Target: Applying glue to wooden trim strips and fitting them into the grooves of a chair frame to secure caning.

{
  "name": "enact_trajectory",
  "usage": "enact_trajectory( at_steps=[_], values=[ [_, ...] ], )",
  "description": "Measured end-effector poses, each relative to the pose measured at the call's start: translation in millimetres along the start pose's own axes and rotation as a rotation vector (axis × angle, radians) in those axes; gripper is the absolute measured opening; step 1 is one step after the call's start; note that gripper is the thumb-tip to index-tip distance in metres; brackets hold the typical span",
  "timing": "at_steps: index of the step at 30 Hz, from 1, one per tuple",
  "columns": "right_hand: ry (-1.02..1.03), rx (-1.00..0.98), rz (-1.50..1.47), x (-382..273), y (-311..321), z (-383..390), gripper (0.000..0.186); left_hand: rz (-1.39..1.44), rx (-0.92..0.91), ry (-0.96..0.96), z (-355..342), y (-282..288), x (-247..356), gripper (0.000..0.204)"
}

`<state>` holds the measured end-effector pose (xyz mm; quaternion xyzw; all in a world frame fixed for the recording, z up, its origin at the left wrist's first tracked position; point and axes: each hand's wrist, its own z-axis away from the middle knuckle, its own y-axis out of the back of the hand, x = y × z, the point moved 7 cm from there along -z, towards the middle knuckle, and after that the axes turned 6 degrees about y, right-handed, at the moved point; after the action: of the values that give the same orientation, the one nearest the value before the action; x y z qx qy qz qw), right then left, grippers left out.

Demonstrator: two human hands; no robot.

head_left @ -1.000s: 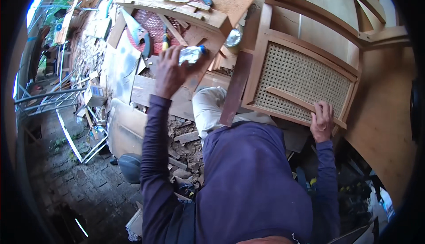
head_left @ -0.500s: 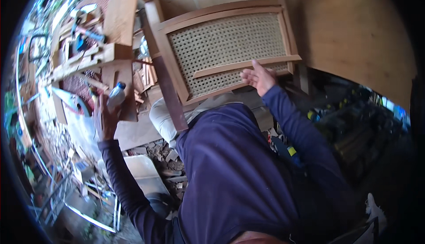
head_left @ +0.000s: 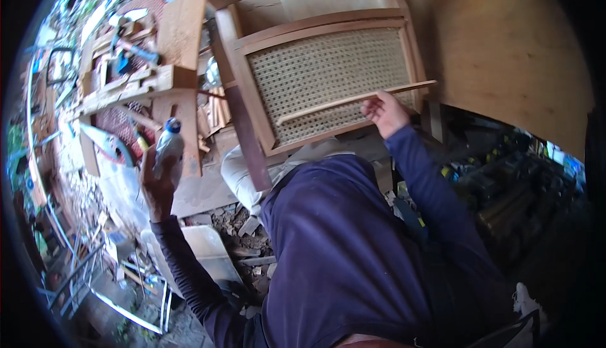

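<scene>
In my left hand [head_left: 159, 182] is a small clear plastic bottle [head_left: 169, 141] with a blue cap, held upright beside the workbench. My right hand [head_left: 386, 116] has its thumb and fingers closed on a thin wooden strip [head_left: 334, 104], whose narrow edge faces up. The strip slants over a woven cane panel [head_left: 328, 64] set in a wooden chair frame [head_left: 255, 92]. Its left end lies over the cane near the lower left corner, and its right end reaches past the frame's right side. Whether the strip touches the cane I cannot tell.
A wooden bench [head_left: 183, 78] at the left carries a hammer [head_left: 136, 50] and wood scraps. A handsaw [head_left: 108, 146] rests below it. A large plywood sheet [head_left: 505, 51] stands at the right. A pale chair seat [head_left: 196, 253] and rubble [head_left: 249, 225] lie near my left forearm.
The strip has turned from its broad face to its narrow edge, and my right fingers have closed on it. My left hand and the bottle have shifted slightly toward me. The view has moved a little.
</scene>
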<state>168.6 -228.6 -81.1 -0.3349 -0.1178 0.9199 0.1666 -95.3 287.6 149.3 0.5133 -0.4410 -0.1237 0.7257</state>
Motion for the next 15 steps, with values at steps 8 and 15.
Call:
enact_trajectory(
  at_steps=[8,15],
  values=[
    [0.595,-0.568,0.151,-106.4,-138.5,121.1,0.026,0.252,-0.334,-0.090,-12.6,1.3,133.3,0.029],
    [0.472,-1.011,0.388,-23.7,-238.0,157.2,0.033,0.066,-0.331,-0.309,-18.7,32.0,207.7,0.026]
  ],
)
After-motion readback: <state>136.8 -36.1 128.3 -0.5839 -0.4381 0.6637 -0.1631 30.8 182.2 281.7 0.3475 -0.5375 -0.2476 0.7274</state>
